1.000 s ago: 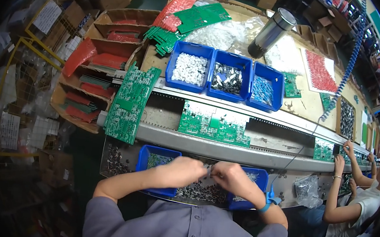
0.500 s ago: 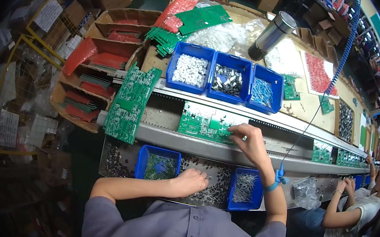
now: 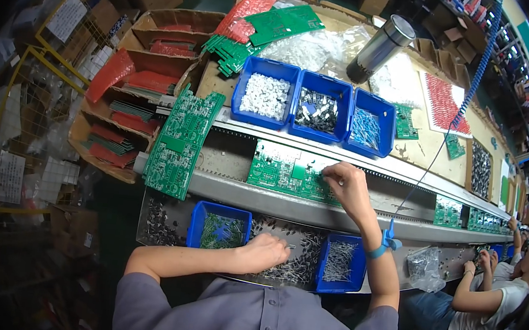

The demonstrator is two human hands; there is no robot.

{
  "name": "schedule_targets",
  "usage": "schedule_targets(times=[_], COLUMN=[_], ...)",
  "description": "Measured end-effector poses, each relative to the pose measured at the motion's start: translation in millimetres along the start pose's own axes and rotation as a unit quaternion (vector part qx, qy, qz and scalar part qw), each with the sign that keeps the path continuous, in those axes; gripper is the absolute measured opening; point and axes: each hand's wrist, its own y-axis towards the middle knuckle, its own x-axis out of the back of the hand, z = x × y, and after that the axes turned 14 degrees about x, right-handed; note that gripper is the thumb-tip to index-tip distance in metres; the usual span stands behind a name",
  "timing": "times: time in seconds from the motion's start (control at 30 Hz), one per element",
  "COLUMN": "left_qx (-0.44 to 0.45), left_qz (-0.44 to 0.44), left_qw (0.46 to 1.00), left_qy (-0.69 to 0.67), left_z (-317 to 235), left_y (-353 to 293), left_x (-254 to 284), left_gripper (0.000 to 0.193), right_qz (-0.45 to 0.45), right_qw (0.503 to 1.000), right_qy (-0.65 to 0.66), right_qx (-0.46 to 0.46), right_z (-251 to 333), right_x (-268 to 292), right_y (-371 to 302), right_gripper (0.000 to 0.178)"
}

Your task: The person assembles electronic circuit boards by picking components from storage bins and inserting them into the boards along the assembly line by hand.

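Observation:
My right hand point(image 3: 350, 187) is over the right part of a green circuit board point(image 3: 270, 169) that sits in the conveyor rail. Its thumb and forefinger are pinched; anything between them is too small to name. Lower down, my left hand point(image 3: 265, 254) rests on loose electronic components point(image 3: 292, 269) with metal leads in a metal tray. Those fingers are curled together, and what they hold, if anything, is hidden. Beside the left hand stands a blue bin point(image 3: 220, 226) of green parts. To the right is a blue bin point(image 3: 339, 264) of silvery leaded parts.
Three blue bins, with white parts point(image 3: 264, 97), black parts point(image 3: 317, 110) and blue parts point(image 3: 365, 129), line the far rail. Another green board point(image 3: 180, 144) lies across the rail at left. A steel flask point(image 3: 381, 48) stands behind. A blue wrist-strap cord hangs at right; a co-worker point(image 3: 487, 294) sits beyond.
My right hand has shifted slightly upward over the board, its fingers still pinched. My left hand has stayed almost in place. The co-worker's hands have moved a little.

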Motion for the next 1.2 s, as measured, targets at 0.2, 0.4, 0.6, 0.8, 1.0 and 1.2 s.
schedule_targets(times=[0.2,0.4,0.6,0.8,1.0,1.2], left_qx=[0.032,0.044,0.049,0.06,0.066,0.094], left_qz=[0.049,0.046,0.046,0.066,0.076,0.058], left_qw=[0.998,0.998,0.998,0.996,0.994,0.988], left_qy=[0.009,0.002,-0.003,-0.022,-0.04,-0.109], left_z=[-3,-4,-3,-4,-1,4], left_y=[2,3,4,6,6,6], left_x=[5,8,8,14,19,45], left_gripper=[0.007,0.008,0.009,0.009,0.013,0.012], right_qz=[-0.001,0.031,0.079,0.069,0.035,-0.021], right_qw=[0.991,0.981,0.965,0.948,0.948,0.976], right_qy=[-0.072,-0.14,-0.214,-0.27,-0.272,-0.204], right_qx=[0.113,0.132,0.132,0.153,0.161,0.076], right_z=[-7,-5,0,0,-2,-3], right_x=[-6,-11,-9,-17,-24,-21], right_y=[4,6,10,6,2,1], right_gripper=[0.017,0.017,0.015,0.015,0.007,0.008])
